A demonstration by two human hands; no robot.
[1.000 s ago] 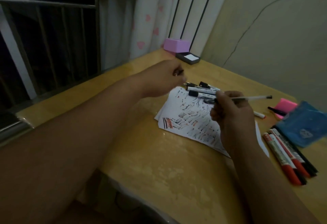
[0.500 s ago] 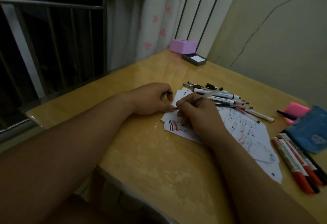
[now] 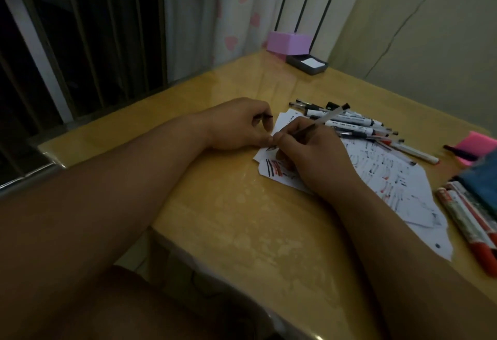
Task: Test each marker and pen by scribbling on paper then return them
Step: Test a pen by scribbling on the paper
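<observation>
My right hand (image 3: 314,157) grips a clear ballpoint pen (image 3: 326,119) with its tip down on the left corner of the scribbled white paper (image 3: 403,186). My left hand (image 3: 239,124) rests on the table beside that corner, fingers curled, pinching a small black pen cap (image 3: 266,116). A pile of black-and-white markers and pens (image 3: 347,122) lies along the paper's far edge. A few red markers (image 3: 468,229) lie at the right edge of the table.
A blue pouch (image 3: 481,181) and pink sticky notes (image 3: 481,146) sit at the right. A purple box (image 3: 290,42) and a dark tray with white paper (image 3: 308,64) stand at the far corner. Window bars run along the left.
My right hand has come down from mid-air and set the pen's tip on the paper's left corner. My left hand has dropped onto the table beside it, still holding the cap.
</observation>
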